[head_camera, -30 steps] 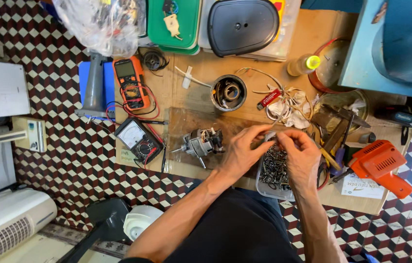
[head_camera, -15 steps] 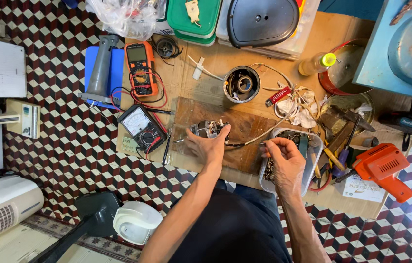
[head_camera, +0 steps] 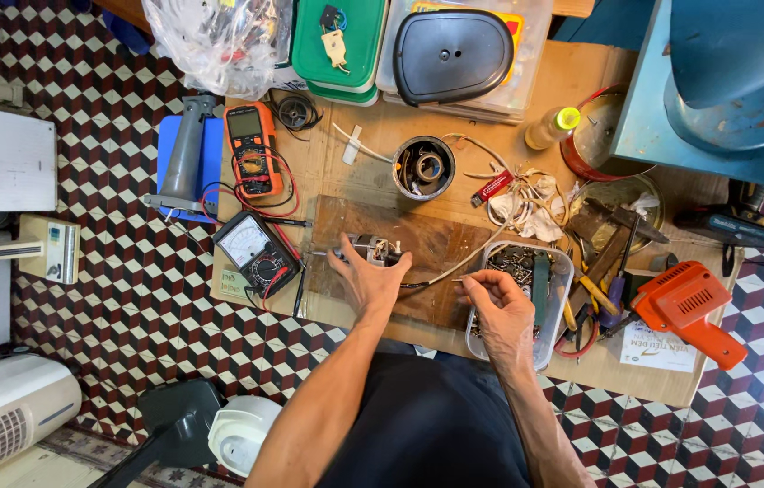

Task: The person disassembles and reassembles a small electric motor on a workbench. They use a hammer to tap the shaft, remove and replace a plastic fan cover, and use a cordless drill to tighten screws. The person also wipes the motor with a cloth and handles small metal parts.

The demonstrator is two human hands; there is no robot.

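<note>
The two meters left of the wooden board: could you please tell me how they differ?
The orange digital multimeter is slim and lies upright on the table; the black analog meter is squarer, shows a white needle dial and lies tilted, nearer the left hand. Both trail red leads.

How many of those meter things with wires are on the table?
2. The orange meter lies near the table's back left; the black dial meter sits just in front of it, left of the left hand. None seem hidden.
</note>
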